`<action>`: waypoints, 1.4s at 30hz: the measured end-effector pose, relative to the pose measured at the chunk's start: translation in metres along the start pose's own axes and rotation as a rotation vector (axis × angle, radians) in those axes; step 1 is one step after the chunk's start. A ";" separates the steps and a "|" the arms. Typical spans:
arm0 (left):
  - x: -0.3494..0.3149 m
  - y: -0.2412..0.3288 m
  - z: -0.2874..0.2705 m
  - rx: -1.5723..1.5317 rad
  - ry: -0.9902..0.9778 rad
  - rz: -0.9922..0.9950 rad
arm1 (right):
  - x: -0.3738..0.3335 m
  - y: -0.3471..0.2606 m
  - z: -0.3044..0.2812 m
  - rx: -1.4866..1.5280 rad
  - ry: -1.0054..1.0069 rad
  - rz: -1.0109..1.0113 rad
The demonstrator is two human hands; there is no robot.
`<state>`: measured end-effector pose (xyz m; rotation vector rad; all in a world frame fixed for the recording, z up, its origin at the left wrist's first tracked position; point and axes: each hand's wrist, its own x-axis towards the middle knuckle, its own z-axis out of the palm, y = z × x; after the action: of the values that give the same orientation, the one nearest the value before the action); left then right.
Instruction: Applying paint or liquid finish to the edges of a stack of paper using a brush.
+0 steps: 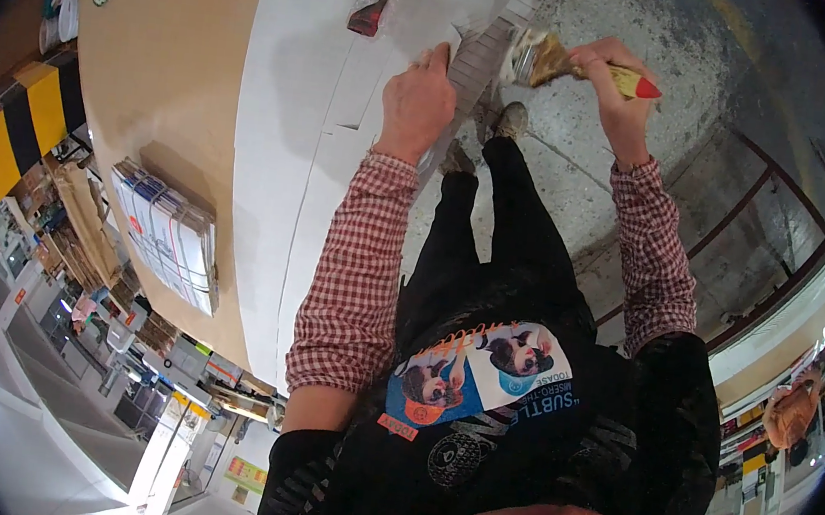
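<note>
The brush [552,61], held out over the floor beside the white work surface [276,173], is gripped by its red-tipped yellow handle in the right hand [613,72]; it is judged light, stiff in the handle and softer at the head, so best held there. The pale overlapping sheets [484,56], likely thin and easily creased, are met by the left hand [419,102], whose pinch cannot be told. Lettering and pictures are borne by the black shirt [533,451].
</note>
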<state>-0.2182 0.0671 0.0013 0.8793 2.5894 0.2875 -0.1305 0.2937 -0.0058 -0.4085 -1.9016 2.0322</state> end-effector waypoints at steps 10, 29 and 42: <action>-0.003 0.001 0.001 -0.016 0.021 -0.027 | 0.009 0.002 -0.007 0.021 -0.007 0.018; -0.004 -0.001 0.005 -0.010 0.046 -0.047 | 0.037 -0.006 -0.024 -0.052 -0.105 -0.002; -0.005 -0.002 0.005 -0.069 0.041 -0.016 | 0.057 -0.008 -0.036 0.054 -0.056 0.018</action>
<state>-0.2139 0.0626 -0.0027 0.8367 2.6065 0.3919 -0.1666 0.3505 0.0008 -0.3601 -1.8768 2.1221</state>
